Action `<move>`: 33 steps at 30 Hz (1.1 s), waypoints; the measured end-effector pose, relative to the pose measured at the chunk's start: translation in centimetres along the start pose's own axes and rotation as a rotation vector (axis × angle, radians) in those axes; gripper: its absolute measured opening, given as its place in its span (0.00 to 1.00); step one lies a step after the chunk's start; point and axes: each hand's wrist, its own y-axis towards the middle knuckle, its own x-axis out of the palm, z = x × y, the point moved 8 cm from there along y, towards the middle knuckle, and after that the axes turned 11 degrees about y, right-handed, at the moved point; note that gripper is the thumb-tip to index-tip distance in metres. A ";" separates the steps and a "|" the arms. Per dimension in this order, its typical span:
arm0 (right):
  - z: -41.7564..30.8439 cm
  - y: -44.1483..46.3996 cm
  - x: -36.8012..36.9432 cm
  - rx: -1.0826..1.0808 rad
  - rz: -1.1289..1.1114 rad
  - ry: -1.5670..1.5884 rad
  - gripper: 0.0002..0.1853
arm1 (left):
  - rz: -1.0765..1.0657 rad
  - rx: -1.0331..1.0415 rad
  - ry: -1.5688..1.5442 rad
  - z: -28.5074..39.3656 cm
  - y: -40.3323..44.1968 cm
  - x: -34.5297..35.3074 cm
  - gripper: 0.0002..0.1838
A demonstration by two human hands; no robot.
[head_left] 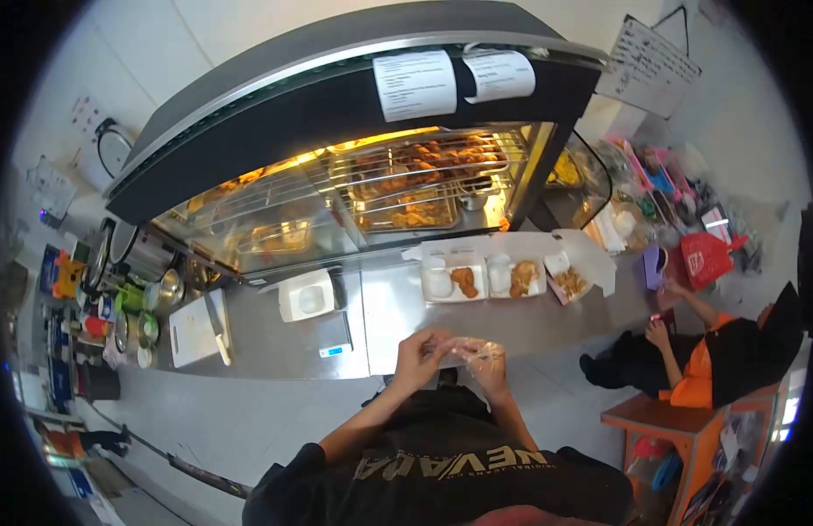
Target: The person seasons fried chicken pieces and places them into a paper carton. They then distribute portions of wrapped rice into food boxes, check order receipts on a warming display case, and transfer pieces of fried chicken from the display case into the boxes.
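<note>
My left hand point(419, 358) and my right hand point(488, 368) are close together in front of my chest, at the counter's front edge. Thin clear plastic point(463, 344) stretches between them. It looks like a disposable glove or small bag, but I cannot tell which. The fingers of my left hand pinch it, and it partly covers my right hand. Beyond my hands, open white boxes hold white rounded portions, perhaps rice, with fried chicken point(463, 280). To the left, another open box point(307, 296) holds only a white portion, beside a small scale point(334, 351).
A glass warming cabinet point(354, 210) with trays of fried food stands behind the counter point(389, 307). On the left lie a cutting board point(194, 331) and a knife point(219, 333). A seated co-worker point(687, 359) is at right, near a red bag point(706, 259) and an orange stool point(660, 416).
</note>
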 end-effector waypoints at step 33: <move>1.1 10.7 -1.7 0.106 0.384 0.965 0.51 | -0.465 0.553 0.350 5.7 1.9 7.1 0.14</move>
